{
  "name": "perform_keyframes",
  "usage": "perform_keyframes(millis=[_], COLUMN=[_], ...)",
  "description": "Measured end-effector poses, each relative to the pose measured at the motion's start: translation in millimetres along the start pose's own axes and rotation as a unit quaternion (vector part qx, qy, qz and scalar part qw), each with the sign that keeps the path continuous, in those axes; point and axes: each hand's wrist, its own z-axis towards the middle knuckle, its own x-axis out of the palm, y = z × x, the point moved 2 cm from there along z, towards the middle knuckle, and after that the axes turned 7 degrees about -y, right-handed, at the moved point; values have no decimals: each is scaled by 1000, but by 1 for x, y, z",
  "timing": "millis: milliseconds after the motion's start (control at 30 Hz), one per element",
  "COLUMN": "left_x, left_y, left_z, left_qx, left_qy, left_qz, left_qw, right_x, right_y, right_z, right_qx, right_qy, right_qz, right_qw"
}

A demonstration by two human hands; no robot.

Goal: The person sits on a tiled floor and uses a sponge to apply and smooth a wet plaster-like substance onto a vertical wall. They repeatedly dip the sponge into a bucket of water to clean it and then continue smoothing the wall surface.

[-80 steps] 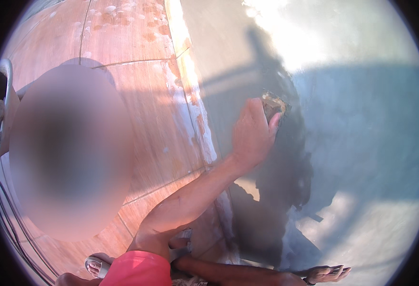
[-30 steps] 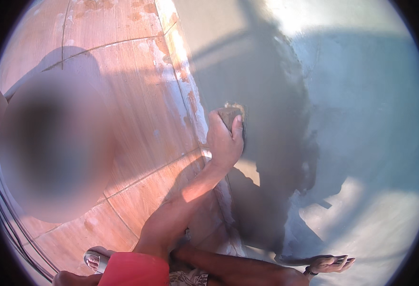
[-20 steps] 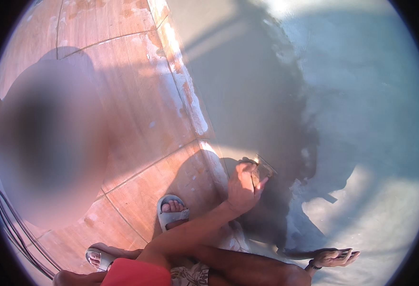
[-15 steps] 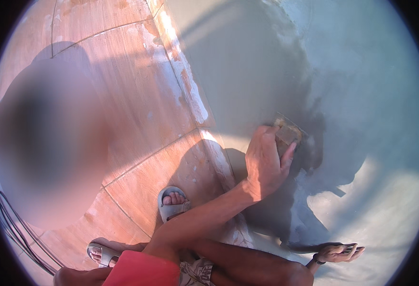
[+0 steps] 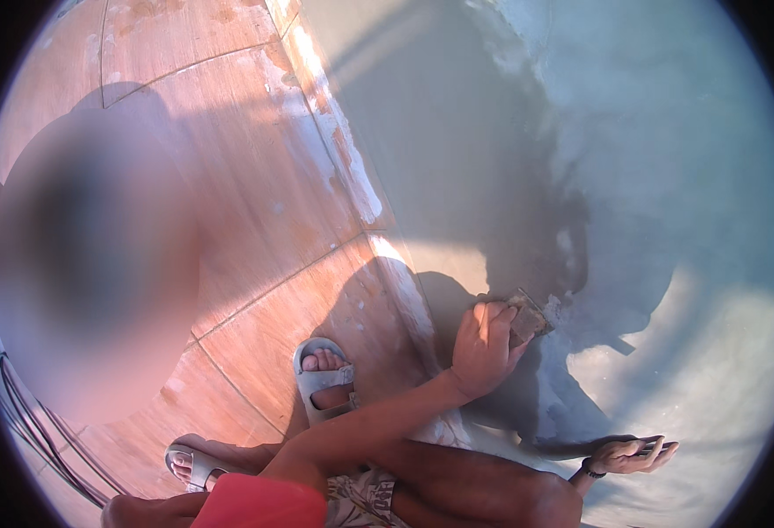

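My left hand (image 5: 482,349) grips a small scraper (image 5: 528,319), a brown-grey block with a thin straight edge. The scraper rests against a smooth grey-green plastered surface (image 5: 457,114), beside a darker, damp-looking grey patch. My fingers cover part of the tool. At the lower right, beyond my bent knee, my right hand (image 5: 631,455) has its fingers stretched out and apart, palm turned up, nothing in it. A dark band (image 5: 591,469) circles that wrist; most of the right forearm is hidden behind the knee.
Orange-brown floor tiles (image 5: 246,194) meet the plastered surface along a white-smeared border strip (image 5: 345,150). My sandalled feet (image 5: 324,374) stand on the tiles. Black cables (image 5: 39,440) lie at the lower left. A large blurred oval hides the left side. Shadows fall across the plaster.
My left hand has drawn the scraper down along the plaster, closer to my knee. The right hand has barely moved and stays stretched out.
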Motion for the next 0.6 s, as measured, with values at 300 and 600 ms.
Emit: perform_keyframes(millis=[300, 600], left_x=[8, -5], left_y=[-42, 44], left_z=[17, 44], left_qx=[20, -140], left_qy=[79, -60], left_qz=[-71, -72], left_qw=[994, 986], right_x=[-3, 1], right_y=[-1, -3], right_z=[-4, -11], right_qx=[-12, 16], right_qy=[-6, 3], right_qz=[13, 44], right_qw=[1000, 999])
